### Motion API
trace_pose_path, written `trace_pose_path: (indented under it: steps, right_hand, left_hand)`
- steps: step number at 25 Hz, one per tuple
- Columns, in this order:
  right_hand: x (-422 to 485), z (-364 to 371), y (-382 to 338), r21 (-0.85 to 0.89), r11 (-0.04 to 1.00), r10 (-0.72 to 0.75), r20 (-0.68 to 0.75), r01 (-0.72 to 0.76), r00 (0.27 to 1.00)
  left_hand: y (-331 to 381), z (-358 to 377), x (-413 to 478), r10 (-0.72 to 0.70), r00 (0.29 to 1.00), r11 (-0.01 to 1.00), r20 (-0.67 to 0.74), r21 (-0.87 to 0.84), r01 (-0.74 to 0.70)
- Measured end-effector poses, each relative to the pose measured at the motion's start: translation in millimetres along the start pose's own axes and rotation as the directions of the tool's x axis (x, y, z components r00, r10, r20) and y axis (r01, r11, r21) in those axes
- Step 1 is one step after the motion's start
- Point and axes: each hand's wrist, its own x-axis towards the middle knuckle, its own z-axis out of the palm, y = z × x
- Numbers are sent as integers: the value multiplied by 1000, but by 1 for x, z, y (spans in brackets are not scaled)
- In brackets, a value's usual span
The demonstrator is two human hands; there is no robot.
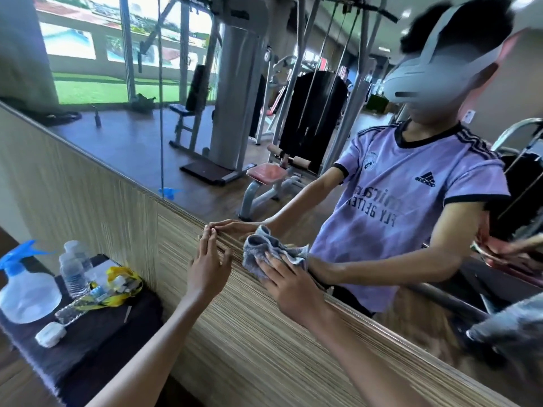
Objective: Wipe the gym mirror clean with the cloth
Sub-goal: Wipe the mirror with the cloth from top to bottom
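Pressing flat on the grey cloth [258, 248], the right hand [289, 284] has its fingers spread straight across the fabric, not curled round it. The cloth sits bunched right at the bottom edge of the gym mirror [147, 142], where the glass meets the striped wood panel [235, 333], and its upper folds rise against the glass. Over to the left hand [208, 265]: fingers straight and close together, holding nothing, tips touching the mirror's lower edge just beside the cloth. The two hands are near each other but apart.

In the glass, the person's reflection shows, in a lilac shirt with both arms reaching forward, and weight machines stand behind.

Down at lower left, a dark table [88, 333] stands against the panel. On it are a spray bottle [26, 292] with a blue trigger, a clear water bottle [73, 271] upright just beside it, a yellow bag [123, 277] and a small white case [50, 334] near the front edge.
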Motion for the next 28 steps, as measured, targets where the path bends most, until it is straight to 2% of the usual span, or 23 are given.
trace_pose_path:
  steps: [3,6,8,15,18,21,23,25,28]
  right_hand:
    - [-82,-16,27,-82,995,-46,30,48,998]
    - [-200,-41,60,-130,991,28,23,-25,999]
    - [-234,-50,71,-105,990,97,-12,-98,995]
    - [-139,-16,47,-23,999,34,-135,-38,990]
    - [-212,-22,69,-116,992,30,-95,-41,995]
    - [-330,-43,90,-179,966,173,-76,-184,982]
    - [-369,-55,99,-192,951,239,-41,-243,970]
    - [-356,-51,96,-197,949,243,-38,-245,969]
    - [-290,-31,72,-121,971,194,-95,-204,976]
  left_hand:
    - [25,16,-9,-107,993,985,-58,-142,97]
    - [54,40,-26,-134,988,966,-83,-233,111]
    - [68,53,-42,-112,989,963,-95,-255,84]
    - [103,92,-98,-40,996,972,-82,-236,20]
    - [108,94,-98,-86,992,971,-88,-229,64]
    - [123,96,-101,-125,988,949,-87,-301,93]
    - [135,103,-108,-135,989,936,-54,-335,110]
    - [149,112,-121,-150,988,929,-20,-344,134]
    - [173,131,-149,-143,990,917,16,-373,139]
